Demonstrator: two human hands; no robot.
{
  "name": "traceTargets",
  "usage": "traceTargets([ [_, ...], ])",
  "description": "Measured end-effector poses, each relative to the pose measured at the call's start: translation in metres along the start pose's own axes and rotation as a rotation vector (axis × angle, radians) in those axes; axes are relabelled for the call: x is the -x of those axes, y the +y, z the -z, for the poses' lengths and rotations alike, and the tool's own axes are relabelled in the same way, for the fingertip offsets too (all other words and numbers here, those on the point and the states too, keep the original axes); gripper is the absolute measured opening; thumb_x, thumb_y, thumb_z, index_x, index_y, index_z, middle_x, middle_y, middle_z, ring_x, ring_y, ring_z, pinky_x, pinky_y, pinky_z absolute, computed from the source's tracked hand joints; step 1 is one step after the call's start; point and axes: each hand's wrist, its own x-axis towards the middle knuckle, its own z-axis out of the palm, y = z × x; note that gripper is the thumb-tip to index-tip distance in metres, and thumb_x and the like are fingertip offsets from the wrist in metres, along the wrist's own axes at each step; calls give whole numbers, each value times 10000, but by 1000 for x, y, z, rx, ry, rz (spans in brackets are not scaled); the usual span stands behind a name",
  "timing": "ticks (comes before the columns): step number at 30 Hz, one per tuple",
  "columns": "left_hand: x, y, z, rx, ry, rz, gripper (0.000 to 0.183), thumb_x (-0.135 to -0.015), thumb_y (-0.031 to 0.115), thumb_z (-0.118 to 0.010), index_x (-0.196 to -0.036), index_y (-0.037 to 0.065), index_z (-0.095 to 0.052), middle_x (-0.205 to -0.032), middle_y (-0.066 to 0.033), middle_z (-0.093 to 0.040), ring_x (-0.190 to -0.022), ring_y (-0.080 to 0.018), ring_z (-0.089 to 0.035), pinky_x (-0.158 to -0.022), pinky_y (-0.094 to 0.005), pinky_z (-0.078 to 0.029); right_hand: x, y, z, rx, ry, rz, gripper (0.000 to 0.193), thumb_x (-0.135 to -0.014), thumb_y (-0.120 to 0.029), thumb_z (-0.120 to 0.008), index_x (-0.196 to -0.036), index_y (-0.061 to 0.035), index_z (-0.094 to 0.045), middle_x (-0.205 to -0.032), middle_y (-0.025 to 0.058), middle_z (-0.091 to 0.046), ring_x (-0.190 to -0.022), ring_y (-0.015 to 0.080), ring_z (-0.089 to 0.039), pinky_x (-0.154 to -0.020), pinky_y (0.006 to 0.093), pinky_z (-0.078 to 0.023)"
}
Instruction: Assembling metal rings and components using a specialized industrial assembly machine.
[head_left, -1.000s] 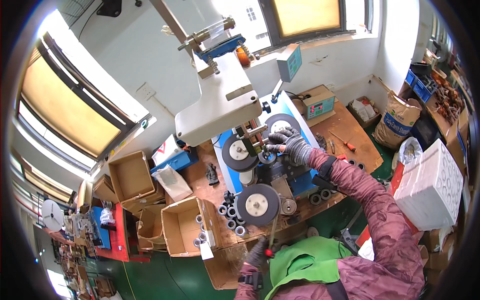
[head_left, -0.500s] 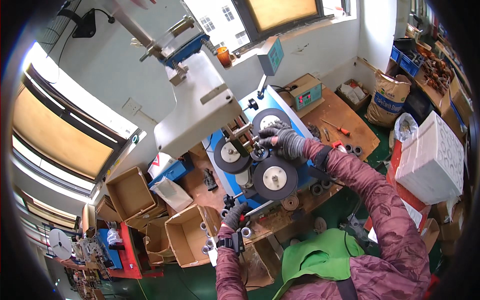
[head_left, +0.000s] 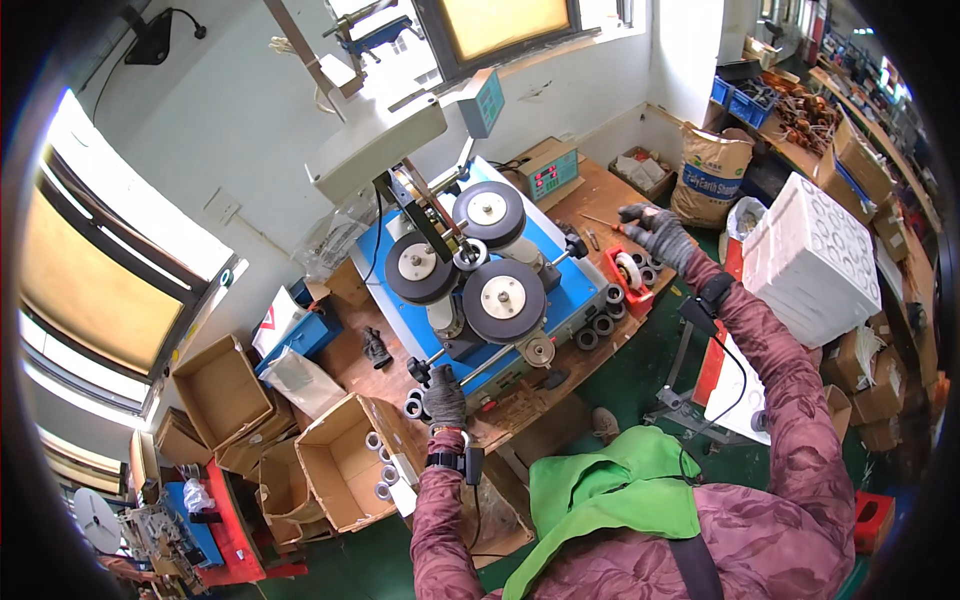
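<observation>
My right hand, in a dark grey glove, is past the right side of a blue winding machine. Its fingers are spread with nothing visible in them, beside a screwdriver's red handle. My gloved left hand is at the machine's front left corner, next to a black knob and grey rings. Its fingers are curled; whatever they hold is hidden. Three dark rollers, one in front, surround a small ring at the machine's centre.
Grey rings and a red holder with a white wheel stand right of the machine. A control box is behind them. An open carton is by my left forearm. A white foam block stands far right.
My right hand has left the ring between the rollers and moved right, its fingers spreading. My left hand stays near the black knob. The whole view has shifted.
</observation>
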Motion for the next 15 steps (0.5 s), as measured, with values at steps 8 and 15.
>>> traceTargets([
  [8,-3,-3,1,12,60,-81,112,-831,186,-490,-936,146,-478,-616,-171,-555,-532,-363,-546,-443,-449,-393,28,-37,4,-9,-10,14,236,-759,-84,-575,-985,-17,-576,-837,130,-611,-748,206,-600,-683,294,-473],
  [15,10,-8,1,-19,-24,-57,158,-821,215,-496,-951,146,-441,-619,-180,-548,-567,-390,-551,-458,-474,-414,-62,-142,-3,-61,138,332,260,-763,-172,-591,-987,-38,-582,-846,118,-608,-774,205,-597,-702,301,-473],
])
